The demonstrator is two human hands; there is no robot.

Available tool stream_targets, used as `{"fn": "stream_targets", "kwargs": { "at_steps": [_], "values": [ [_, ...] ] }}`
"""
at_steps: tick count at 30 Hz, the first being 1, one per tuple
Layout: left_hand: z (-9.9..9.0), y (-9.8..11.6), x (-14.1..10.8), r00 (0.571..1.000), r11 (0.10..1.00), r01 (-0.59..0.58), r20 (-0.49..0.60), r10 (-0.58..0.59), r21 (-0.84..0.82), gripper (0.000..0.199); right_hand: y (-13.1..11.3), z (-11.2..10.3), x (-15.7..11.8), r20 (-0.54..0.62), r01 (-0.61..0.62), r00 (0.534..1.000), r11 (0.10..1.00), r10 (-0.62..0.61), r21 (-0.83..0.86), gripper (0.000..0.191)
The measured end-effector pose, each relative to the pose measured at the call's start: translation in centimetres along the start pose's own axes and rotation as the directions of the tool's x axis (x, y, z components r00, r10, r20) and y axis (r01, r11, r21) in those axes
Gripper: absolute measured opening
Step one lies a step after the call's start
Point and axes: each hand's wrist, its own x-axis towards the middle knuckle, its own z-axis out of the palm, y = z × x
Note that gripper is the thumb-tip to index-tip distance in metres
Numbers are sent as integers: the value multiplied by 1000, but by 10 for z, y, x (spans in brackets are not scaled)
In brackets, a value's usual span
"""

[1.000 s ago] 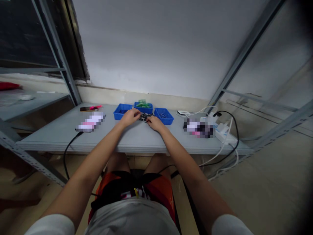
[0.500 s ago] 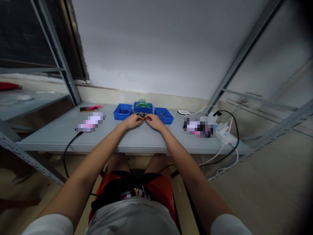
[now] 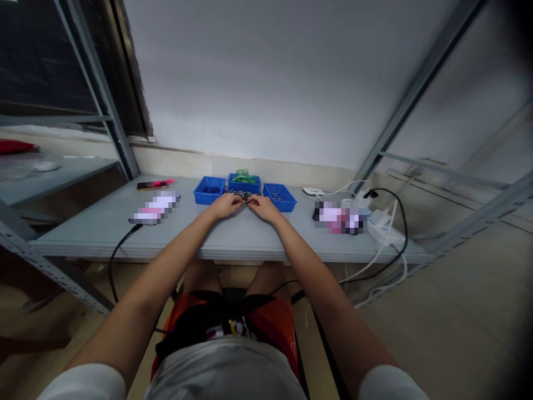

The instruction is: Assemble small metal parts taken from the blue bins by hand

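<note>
My left hand and my right hand meet at the middle of the grey table, fingertips almost touching. Both have their fingers pinched together over something small and metallic, too tiny to name. Just behind them lies a heap of small dark and shiny metal pieces, partly covered by my fingers. Around the heap stand three blue bins: the left bin has dark contents, the back bin holds green plastic packets, and the right bin contains a few thin metallic pieces.
A plugged-in phone rests on the left of the table, with a dark flat object behind it. On the right are a blurred-out device, a white power strip and loose cables. Metal shelf posts flank both sides.
My hands stay in almost the same spot, with only slight finger movement. The bins and the phone have not moved.
</note>
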Motion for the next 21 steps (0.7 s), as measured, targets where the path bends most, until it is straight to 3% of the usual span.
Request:
{"fn": "stream_targets", "kwargs": {
  "at_steps": [8, 16, 21],
  "values": [
    [3, -1, 3, 996, 994, -52, -78, 45, -95, 29, 2, 3, 2, -10, 18, 1000, 999, -18, 45, 18],
    [5, 0, 3, 992, 986, -23, -126, 2, -165, 24, 0, 3, 3, 21, 22, 999, 995, -25, 97, 21],
    [1, 5, 1, 966, 980, 72, -233, -115, -184, 16, -4, 1, 1, -8, 20, 1000, 995, -19, 98, 26]
  ]
}}
